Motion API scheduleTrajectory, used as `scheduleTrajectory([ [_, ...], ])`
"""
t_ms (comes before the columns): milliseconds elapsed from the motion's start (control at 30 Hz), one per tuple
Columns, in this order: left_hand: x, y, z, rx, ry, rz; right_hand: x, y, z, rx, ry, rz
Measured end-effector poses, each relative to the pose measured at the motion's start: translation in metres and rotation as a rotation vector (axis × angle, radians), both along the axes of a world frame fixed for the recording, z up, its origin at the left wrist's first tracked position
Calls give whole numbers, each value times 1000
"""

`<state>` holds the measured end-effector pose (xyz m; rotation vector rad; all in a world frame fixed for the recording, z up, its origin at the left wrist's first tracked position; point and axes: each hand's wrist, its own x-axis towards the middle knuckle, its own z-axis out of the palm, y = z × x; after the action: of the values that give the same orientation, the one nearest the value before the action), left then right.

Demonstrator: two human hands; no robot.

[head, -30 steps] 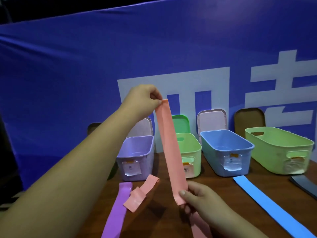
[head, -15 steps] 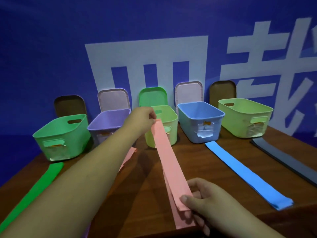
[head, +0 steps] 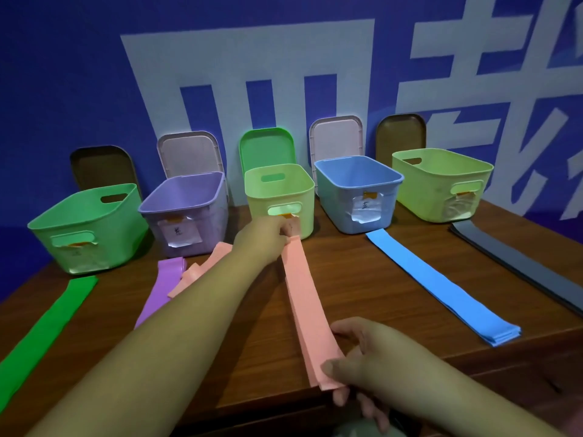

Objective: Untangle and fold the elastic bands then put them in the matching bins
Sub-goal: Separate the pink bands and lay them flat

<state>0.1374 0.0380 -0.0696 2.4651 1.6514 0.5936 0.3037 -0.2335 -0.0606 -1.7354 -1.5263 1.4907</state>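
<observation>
Brown wooden table (head: 362, 279) against blue banner (head: 79, 74); five open bins along back. Pink elastic band (head: 304, 298) stretched flat between hands, far end by yellow-green bin (head: 280, 187). Left hand (head: 265, 236) pinching far end; right hand (head: 369, 357) pinching near end at table edge.

bins (head: 358, 192): smooth plastic | pink band (head: 304, 298): matt elastic | table (head: 372, 279): wood-grain

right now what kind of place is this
Probably a staged sorting setup rather than a home: a wooden table against a blue banner with big white characters, and a row of labelled coloured bins with lids propped behind.
</observation>
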Motion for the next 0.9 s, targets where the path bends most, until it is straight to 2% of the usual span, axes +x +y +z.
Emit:
scheduleTrajectory([
  [167, 6, 2, -13, 15, 89, 36, -2, 3, -5, 10, 12, -20],
  [633, 9, 6, -16, -20, 104, 25, -5, 7, -9, 24, -24, 8],
  [767, 11, 3, -15, -1, 152, 18, -5, 5, -5, 29, -179, 34],
  [900, 8, -3, -10, 44, 240, 4, 4, 10, 5, 220, -596, 83],
])
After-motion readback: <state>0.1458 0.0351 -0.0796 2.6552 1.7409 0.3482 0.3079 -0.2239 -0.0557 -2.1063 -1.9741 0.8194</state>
